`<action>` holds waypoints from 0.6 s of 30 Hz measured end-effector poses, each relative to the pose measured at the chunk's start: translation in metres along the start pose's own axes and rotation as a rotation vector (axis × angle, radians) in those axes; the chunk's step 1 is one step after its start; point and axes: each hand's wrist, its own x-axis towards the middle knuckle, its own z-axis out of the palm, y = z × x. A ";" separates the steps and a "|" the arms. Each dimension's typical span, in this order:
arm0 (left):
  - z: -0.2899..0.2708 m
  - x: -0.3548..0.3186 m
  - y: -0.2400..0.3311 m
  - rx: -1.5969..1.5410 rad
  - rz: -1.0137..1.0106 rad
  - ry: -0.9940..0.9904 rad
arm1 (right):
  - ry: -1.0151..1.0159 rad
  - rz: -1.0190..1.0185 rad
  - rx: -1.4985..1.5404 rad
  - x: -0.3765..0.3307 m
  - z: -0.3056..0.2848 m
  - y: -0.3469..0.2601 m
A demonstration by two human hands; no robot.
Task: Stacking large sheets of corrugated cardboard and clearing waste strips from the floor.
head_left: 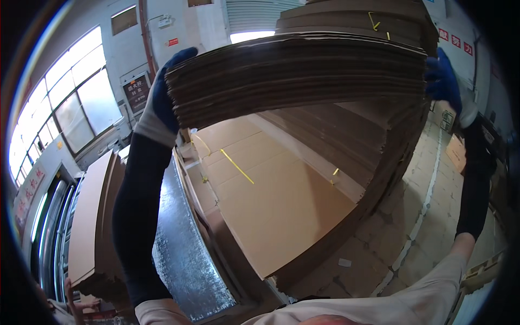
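A thick stack of brown cardboard sheets [298, 73] is held up in front of me, its layered edges facing me. My left hand [167, 92], in a blue and white work glove, is closed around the stack's left end. At the right end my right hand [444, 81], gloved the same way, presses its palm and fingers against the sheet edges. Dark sleeves cover both forearms. Below the raised stack lies a pile of flat cardboard [281, 206], with a yellow strap piece [236, 166] on its top sheet.
More cardboard [357, 19] is piled high behind the held stack. A worn metal table [189, 244] runs along the left. Beyond it stand upright cardboard sheets [89, 216] near machine rollers [51, 233]. Another person's hand [69, 292] shows at lower left. Tiled floor [374, 254] lies right.
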 end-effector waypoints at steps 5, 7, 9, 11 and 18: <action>0.052 -0.040 -0.007 -0.098 -0.004 0.167 | -0.228 -0.124 0.087 0.006 0.034 0.035; 0.056 -0.048 -0.037 -0.222 0.026 0.205 | -0.243 -0.267 -0.024 0.027 -0.004 0.044; 0.064 -0.064 -0.054 -0.258 0.104 0.214 | -0.197 -0.343 -0.050 0.061 0.004 0.054; 0.076 -0.073 -0.067 -0.227 0.072 0.454 | -0.179 -0.375 -0.087 0.078 0.009 0.055; 0.056 -0.097 -0.096 -0.288 0.079 0.400 | -0.275 -0.407 -0.249 0.113 0.029 0.045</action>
